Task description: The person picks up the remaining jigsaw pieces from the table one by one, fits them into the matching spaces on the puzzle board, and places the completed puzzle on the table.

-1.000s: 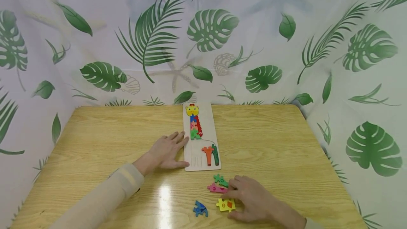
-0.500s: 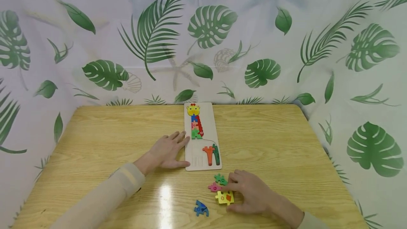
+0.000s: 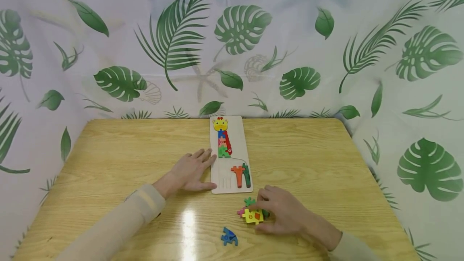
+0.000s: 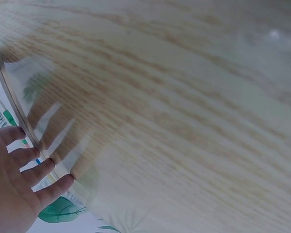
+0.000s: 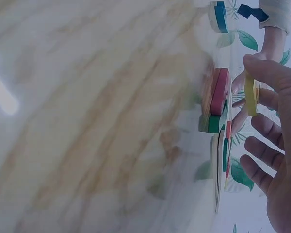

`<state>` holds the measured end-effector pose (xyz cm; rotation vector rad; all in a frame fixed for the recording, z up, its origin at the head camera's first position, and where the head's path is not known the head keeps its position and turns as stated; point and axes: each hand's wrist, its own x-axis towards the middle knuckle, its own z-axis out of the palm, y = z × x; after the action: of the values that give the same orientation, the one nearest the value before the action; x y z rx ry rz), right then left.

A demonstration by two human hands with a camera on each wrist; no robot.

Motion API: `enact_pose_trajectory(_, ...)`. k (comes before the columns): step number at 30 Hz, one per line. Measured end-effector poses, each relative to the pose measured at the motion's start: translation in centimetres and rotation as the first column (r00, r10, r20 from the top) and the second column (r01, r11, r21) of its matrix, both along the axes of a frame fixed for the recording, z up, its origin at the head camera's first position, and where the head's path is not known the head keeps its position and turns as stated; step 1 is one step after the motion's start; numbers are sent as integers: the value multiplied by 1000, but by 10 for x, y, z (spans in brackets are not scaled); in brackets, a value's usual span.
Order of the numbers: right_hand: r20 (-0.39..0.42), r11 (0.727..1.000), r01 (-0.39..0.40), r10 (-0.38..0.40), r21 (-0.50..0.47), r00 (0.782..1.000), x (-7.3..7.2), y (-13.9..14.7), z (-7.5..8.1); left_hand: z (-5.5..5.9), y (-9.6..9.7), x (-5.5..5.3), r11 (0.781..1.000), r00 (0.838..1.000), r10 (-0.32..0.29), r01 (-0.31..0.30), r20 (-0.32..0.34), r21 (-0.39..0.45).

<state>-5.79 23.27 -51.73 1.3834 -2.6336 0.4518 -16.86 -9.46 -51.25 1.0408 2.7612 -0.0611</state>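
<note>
My right hand (image 3: 282, 211) pinches a yellow puzzle piece (image 3: 251, 216) by its edges. In the right wrist view that yellow piece (image 5: 251, 94) stands off the table, between thumb and fingers. Beneath or behind it, a pink puzzle piece (image 3: 240, 212) and a green puzzle piece (image 3: 249, 201) lie partly covered. With its fingers spread, my left hand (image 3: 190, 173) rests at the left edge of a pale wooden puzzle board (image 3: 237, 138). A giraffe's yellow head (image 3: 220, 124), several neck pieces, an orange leg piece (image 3: 238, 175) and a dark green piece (image 3: 247, 175) sit on the board.
A blue puzzle piece (image 3: 229, 237) lies alone on the wooden table (image 3: 301, 152), toward the near edge. Behind the table hangs a white cloth (image 3: 195, 104) printed with green leaves, which also runs along both sides.
My right hand has taken hold of the yellow piece and moved it up and slightly left, over the pink piece. The left hand stays at the board.
</note>
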Motion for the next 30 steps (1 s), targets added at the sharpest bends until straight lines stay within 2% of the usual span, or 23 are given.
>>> enact_pose_trajectory(5, -39, 1000, -14, 13, -8, 999, -11, -1, 3, 2, 1, -3, 1000, 1000, 10, -10, 8, 2)
enact_pose_trajectory(11, -16, 1000, 13, -13, 12, 1000, -24, -1, 10, 3, 2, -6, 1000, 1000, 14, -14, 6, 6)
enact_pose_trajectory(18, -38, 1000, 9, -9, -1, 999, -40, 0, 15, 4, 5, -11, 1000, 1000, 26, -26, 11, 6)
enact_pose_trajectory(30, -6, 999, 36, -36, 26, 999, -50, -3, 17, 5, 6, -10, 999, 999, 35, -35, 10, -10)
